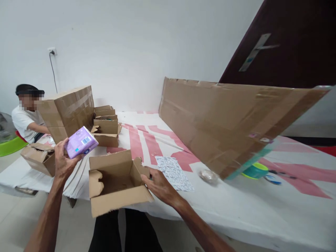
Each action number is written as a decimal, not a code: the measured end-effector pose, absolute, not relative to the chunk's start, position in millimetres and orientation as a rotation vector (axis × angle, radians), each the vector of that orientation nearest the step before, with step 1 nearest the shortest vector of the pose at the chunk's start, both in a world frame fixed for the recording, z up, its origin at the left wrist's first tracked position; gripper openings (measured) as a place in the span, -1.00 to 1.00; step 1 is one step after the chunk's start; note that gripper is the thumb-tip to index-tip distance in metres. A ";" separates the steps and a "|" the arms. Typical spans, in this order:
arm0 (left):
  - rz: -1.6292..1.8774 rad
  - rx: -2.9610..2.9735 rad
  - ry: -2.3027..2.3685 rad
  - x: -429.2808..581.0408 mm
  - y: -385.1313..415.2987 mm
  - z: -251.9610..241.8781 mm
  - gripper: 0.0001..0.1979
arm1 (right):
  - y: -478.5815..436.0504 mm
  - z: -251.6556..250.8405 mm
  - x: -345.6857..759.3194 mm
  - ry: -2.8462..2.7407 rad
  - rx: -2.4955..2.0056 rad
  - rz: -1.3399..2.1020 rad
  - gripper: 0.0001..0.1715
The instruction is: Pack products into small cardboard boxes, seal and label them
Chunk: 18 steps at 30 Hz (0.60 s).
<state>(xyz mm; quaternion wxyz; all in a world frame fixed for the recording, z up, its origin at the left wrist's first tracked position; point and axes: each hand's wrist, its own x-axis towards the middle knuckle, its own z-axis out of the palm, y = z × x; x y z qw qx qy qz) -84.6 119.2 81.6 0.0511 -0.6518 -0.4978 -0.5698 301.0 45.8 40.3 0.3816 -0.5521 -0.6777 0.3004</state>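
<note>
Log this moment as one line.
left hand: holds purple pack; right hand: grips open cardboard box at side; pack: outside box; patterned sheet: on table

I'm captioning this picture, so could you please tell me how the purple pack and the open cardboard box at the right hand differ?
The purple pack is purple with a printed barcode; the open cardboard box is plain brown.
The purple pack is smaller than the open cardboard box.
The purple pack looks closed, while the open cardboard box has its flaps spread.
Both are held, by the left hand and right hand respectively.
</note>
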 end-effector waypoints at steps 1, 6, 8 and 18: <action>-1.717 -1.996 -1.512 -86.5 124.9 77.4 -0.15 | 39.3 39.7 300.3 -1.708 -1.390 0.780 -0.73; -1.562 -2.174 -1.517 -83.9 157.8 44.5 -0.17 | 19.7 38.3 300.7 -1.632 -1.392 0.809 -0.71; -1.495 -2.292 -1.511 -77.9 172.6 27.6 -0.18 | 17.3 39.3 301.4 -1.622 -1.393 0.801 -0.68; -1.263 -2.693 -1.419 -34.1 233.3 -16.8 -0.23 | 11.7 28.6 306.5 -1.589 -1.579 0.854 -0.65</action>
